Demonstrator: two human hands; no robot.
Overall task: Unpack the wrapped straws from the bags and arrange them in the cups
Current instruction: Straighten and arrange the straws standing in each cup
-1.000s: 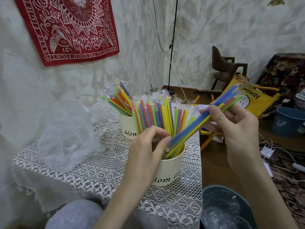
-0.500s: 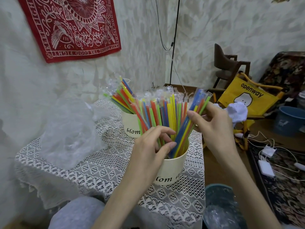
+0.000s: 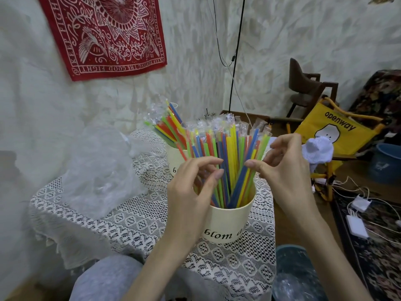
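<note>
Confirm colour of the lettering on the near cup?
Black script lettering on the cream paper cup; head view.

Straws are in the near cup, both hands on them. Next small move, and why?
Probably spread the straws evenly round the near cup. They stand bunched and crossing, leaning right. The left hand and right hand touch them with curled fingertips, gripping no bundle. The far cup is full too, so tidying looks next.

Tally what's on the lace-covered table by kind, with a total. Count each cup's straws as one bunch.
Cream cups: 2, the near cup and the far cup.
Bunches of wrapped straws: 2, the near bunch and the far bunch.
Crumpled clear plastic bag: 1.
Total: 5.
</note>
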